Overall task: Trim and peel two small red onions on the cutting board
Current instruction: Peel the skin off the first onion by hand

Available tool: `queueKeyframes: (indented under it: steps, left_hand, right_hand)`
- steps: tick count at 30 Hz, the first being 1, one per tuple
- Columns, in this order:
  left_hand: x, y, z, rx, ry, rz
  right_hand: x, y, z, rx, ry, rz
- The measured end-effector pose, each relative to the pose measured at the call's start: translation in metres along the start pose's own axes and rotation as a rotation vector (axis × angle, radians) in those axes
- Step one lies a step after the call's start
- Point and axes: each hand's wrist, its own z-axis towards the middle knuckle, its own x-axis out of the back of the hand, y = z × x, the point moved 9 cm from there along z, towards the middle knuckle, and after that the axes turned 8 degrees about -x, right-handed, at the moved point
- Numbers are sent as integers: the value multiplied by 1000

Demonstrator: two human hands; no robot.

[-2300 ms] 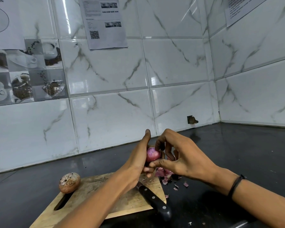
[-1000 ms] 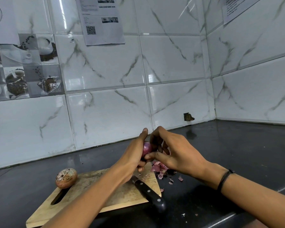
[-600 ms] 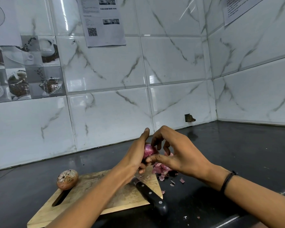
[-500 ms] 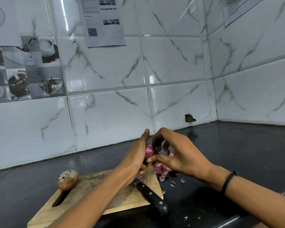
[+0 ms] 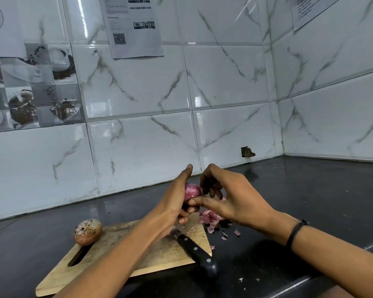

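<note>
My left hand (image 5: 177, 196) grips a small purple-red onion (image 5: 192, 191), shiny and mostly bare of skin, held above the far right corner of the wooden cutting board (image 5: 138, 252). My right hand (image 5: 230, 198) pinches at the onion's right side with thumb and curled fingers. A second onion (image 5: 87, 231), still in its dry brown skin, sits at the board's left end beside the handle slot. A black-handled knife (image 5: 194, 250) lies on the board's right edge, its blade partly hidden under my left forearm.
A heap of pink onion peels (image 5: 211, 218) lies on the black countertop (image 5: 310, 201) just right of the board, with scattered bits nearer me. White marble-look tiled walls meet in a corner at the right. Papers hang on the wall.
My hands have kept the onion in the same spot above the board; the right fingers have shifted slightly on it. The view has drifted a little. The other onion and knife have not moved.
</note>
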Motion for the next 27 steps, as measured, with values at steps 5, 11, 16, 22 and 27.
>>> queueKeyframes:
  steps: [5, 11, 16, 22, 27]
  left_hand:
    - [-5, 6, -2, -36, -35, -94]
    - [-3, 13, -5, -64, -8, -121]
    - [-4, 12, -3, -59, -5, -65]
    - [-2, 4, 1, -55, -31, 9]
    - [-8, 6, 2, -41, -73, -3]
  right_hand:
    - [9, 2, -2, 9, 48, -21]
    - [13, -9, -3, 107, 121, -32]
    - [19, -6, -4, 82, 183, 46]
    - [17, -3, -2, 5, 157, 82]
    - [9, 6, 0, -44, 120, 20]
